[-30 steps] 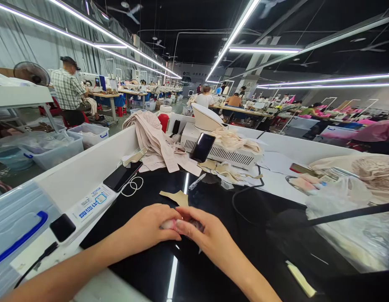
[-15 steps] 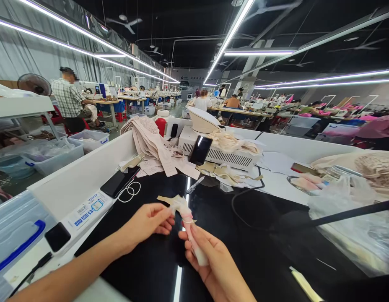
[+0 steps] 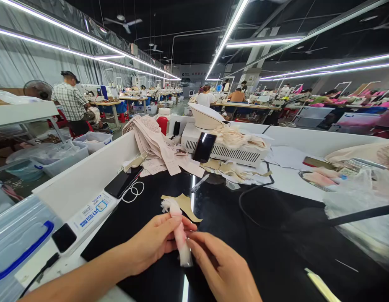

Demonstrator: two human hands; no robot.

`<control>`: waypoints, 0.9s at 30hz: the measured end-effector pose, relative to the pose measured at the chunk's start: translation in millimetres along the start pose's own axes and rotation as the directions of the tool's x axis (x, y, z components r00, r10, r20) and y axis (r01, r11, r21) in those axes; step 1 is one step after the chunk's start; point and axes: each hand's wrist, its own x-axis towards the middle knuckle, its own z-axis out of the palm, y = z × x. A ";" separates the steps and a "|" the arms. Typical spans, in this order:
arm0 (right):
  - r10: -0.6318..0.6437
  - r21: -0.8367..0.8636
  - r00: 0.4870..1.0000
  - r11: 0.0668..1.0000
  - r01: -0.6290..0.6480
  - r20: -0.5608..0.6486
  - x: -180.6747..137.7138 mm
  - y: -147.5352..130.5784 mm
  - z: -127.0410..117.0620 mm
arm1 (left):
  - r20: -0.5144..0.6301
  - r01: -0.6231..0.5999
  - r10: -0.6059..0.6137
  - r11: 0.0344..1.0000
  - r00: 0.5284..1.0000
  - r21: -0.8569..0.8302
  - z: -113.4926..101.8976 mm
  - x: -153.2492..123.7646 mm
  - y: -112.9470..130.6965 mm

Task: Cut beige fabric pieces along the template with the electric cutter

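A small roll of pale pink fabric (image 3: 178,228) with a frayed white end stands upright between both my hands over the glossy black table (image 3: 245,247). My left hand (image 3: 153,243) pinches its middle from the left. My right hand (image 3: 219,268) grips its lower end from the right, fingers closed. A tan cut fabric piece (image 3: 183,204) lies flat on the table just beyond the roll.
A black phone (image 3: 123,181) and white loops (image 3: 134,192) lie on the left ledge. A white machine (image 3: 222,151) with a propped phone (image 3: 203,147) and beige fabric piles (image 3: 150,138) stand behind. A black cable (image 3: 254,197) curls at right, by plastic bags (image 3: 358,197). Other workers sit far off.
The roll was lifted off the table and turned upright. My hands drew closer together around it, the left now pinching its middle. The view shifted slightly right.
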 end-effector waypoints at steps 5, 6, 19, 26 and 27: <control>-0.410 -0.359 0.899 0.871 0.336 -0.152 -1.0 2.8 -8.1 | 0.044 0.077 -0.076 0.997 0.996 -0.019 1.6 0.1 -5.2; -0.445 -0.407 0.886 0.839 0.360 -0.134 -1.7 3.3 -7.1 | 0.069 0.089 -0.088 0.996 0.994 -0.014 2.5 -0.4 -6.9; -0.501 -0.524 0.861 0.757 0.389 -0.084 -5.4 7.2 -1.4 | 0.156 0.110 -0.107 0.994 0.982 -0.006 6.3 -3.1 -12.8; -0.516 -0.576 0.850 0.729 0.369 -0.108 -6.2 4.8 0.7 | 0.111 0.037 -0.067 0.966 0.992 0.255 7.9 -4.5 -16.5; -0.537 -0.604 0.837 0.704 0.374 -0.107 -6.2 4.4 1.2 | 0.108 0.004 -0.039 0.953 0.993 0.303 8.1 -5.3 -16.6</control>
